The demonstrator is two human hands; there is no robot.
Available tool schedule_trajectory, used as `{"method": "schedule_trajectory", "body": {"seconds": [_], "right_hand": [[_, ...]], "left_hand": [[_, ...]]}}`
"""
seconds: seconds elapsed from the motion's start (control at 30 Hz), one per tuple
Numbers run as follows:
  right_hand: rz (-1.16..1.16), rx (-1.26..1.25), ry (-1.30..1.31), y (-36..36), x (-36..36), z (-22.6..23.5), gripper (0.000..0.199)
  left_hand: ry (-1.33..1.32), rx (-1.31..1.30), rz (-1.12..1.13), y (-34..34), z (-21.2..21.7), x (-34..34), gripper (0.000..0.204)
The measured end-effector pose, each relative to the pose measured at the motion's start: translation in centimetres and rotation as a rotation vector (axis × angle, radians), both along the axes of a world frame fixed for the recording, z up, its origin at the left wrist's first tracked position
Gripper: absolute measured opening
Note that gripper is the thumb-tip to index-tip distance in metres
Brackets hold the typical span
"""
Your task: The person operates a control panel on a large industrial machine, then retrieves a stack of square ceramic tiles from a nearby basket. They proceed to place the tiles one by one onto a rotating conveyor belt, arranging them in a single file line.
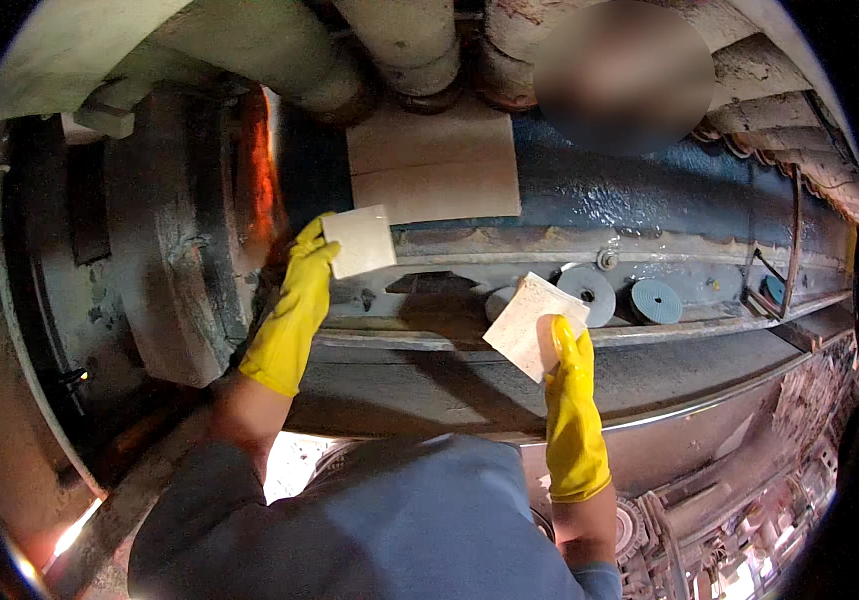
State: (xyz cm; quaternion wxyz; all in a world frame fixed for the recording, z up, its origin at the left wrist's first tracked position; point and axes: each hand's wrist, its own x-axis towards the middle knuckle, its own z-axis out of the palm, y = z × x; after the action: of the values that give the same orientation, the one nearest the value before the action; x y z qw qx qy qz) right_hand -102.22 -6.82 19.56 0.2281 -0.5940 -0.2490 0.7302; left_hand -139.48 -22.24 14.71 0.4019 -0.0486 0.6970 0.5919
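Both my hands wear long yellow rubber gloves. My left hand (318, 240) is closed on the left edge of a flat, pale square tile (363, 243), held up over the machine's front rail. In my right hand (565, 345) is a second pale square tile (533, 325), tilted, its face looking rough and speckled. The thumb presses on that tile's lower right corner; the other fingers are mostly hidden behind it. A large light-brown sheet (435, 165) lies on the dark wet belt just beyond my left hand.
Round grey-blue ribbed discs (657, 301) lean along the metal ledge (430, 338) beside my right hand. Thick pipes (405, 50) cross the far side, and a metal bracket (788, 245) stands at right. A grey housing (165, 240) with a glowing orange strip (263, 165) is at left.
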Motion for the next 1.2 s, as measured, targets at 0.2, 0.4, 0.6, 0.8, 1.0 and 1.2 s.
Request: {"method": "schedule_trajectory", "body": {"seconds": [0.2, 0.4, 0.6, 0.8, 1.0, 1.2], "right_hand": [[0.028, -0.004, -0.025, 0.1, -0.2, -0.2, 0.052], [0.040, -0.013, -0.068, 0.2, -0.3, -0.2, 0.053], [0.034, -0.020, -0.113, 0.2, -0.7, 0.7, 0.053], [0.045, -0.040, -0.117, 0.3, -1.3, 1.5, 0.055], [0.042, -0.020, -0.089, 0.2, -0.9, 1.1, 0.057], [0.029, -0.034, -0.100, 0.1, -0.4, 0.3, 0.055]], "left_hand": [[0.291, -0.336, 0.113, -3.7, -5.9, -7.7, 0.039], [0.478, -0.553, -0.005, -4.5, -12.6, -11.1, 0.041], [0.645, -0.700, -0.204, -3.2, -14.6, -12.2, 0.046], [0.949, -0.903, -0.560, -1.7, -14.6, -12.5, 0.053], [0.947, -0.983, -0.613, 1.5, -10.9, -9.9, 0.075], [1.045, -0.905, -0.664, 1.3, -10.7, -9.2, 0.072]]}}
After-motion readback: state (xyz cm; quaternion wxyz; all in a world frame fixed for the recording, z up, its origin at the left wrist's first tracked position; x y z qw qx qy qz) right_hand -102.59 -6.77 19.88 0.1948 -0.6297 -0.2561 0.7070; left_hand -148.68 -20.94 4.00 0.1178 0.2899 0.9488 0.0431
